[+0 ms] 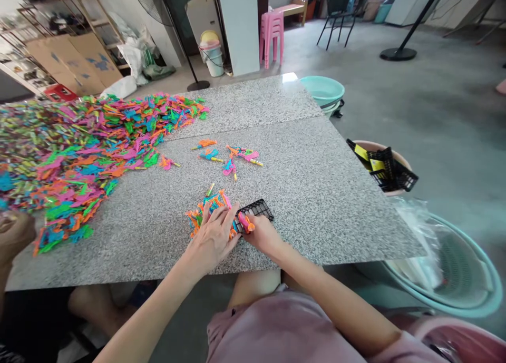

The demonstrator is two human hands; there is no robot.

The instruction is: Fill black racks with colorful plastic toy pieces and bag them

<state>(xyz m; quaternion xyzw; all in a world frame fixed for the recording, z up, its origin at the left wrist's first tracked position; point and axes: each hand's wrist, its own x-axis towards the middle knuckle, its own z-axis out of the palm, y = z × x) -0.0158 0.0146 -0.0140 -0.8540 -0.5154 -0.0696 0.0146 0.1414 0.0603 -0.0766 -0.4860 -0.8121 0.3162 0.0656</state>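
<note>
My left hand (215, 230) lies with its fingers stretched over a small heap of colourful plastic toy pieces (195, 219), in orange, blue, green and pink. Just right of it, my right hand (264, 235) is closed on a pink and orange plastic piece (245, 222). That piece is over the near-left part of a black plastic grid basket (259, 208), which lies on the speckled stone table (312, 194). My hands and the pieces hide much of the basket. A thin yellow-green tube (210, 189) sticks out beyond the heap.
Loose toy pieces (248, 155) lie farther up the table. A large pile (90, 152) covers the left side, with another person's hand (16, 234) near it. Past the right edge are a pink tub with black baskets (389, 168) and a green basket (466, 268) holding plastic bags.
</note>
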